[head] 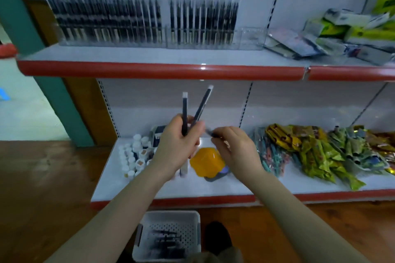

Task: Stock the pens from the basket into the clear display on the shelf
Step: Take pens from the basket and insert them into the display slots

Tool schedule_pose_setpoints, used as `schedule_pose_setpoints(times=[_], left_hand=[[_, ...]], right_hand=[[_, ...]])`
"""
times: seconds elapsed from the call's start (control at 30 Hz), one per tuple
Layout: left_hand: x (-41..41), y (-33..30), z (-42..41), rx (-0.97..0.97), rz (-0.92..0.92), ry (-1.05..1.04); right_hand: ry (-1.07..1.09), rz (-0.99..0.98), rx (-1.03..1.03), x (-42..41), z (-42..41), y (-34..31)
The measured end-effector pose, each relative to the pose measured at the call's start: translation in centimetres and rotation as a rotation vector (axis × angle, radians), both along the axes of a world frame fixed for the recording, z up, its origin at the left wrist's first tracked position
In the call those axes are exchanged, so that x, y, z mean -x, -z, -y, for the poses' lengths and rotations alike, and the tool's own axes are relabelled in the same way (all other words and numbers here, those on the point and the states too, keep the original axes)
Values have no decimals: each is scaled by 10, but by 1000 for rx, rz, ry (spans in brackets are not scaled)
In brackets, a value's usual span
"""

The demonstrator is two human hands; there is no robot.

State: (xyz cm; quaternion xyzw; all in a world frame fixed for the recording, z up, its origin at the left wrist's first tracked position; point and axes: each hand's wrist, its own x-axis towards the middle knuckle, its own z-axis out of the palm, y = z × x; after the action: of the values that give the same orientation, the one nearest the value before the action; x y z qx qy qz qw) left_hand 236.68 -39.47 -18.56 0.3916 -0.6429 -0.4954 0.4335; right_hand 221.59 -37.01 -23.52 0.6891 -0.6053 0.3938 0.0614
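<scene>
Two dark pens (192, 113) are gripped upright in the left hand (178, 145), fingers curled round their lower barrels, while another pen (210, 133) is pinched by the right hand (235, 149), blurred. More pens are seen in the white basket (147, 218) on the floor; the clear display (250, 38) on the upper shelf (149, 68) is nearly filled. Light, stiff, smooth barrels are judged likely, best taken mid-shaft. No writing can be read.

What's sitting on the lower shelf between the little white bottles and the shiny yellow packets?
In the head view, between the white bottles and yellow packets lie an orange lid-like thing and a bag of pastel items, partly behind the hands.
</scene>
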Motion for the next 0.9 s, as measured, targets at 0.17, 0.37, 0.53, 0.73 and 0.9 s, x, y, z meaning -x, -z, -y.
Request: schedule_pose_setpoints(times=[0.17,0.37,0.53,0.73,0.9], left_hand=[[12,-49,55,-42,-195,-37],[27,-103,109,-115,-376,-104],[58,-140,151,-1,-403,-84],[102,-148,196,441,-232,-260],[136,-138,224,574,-214,-255]], right_hand=[[55,419,-64,30,47,-62],[40,716,56,73,103,-153],[111,777,76,112,144,-198],[124,796,174,149,196,-226],[77,721,189,165,242,-232]])
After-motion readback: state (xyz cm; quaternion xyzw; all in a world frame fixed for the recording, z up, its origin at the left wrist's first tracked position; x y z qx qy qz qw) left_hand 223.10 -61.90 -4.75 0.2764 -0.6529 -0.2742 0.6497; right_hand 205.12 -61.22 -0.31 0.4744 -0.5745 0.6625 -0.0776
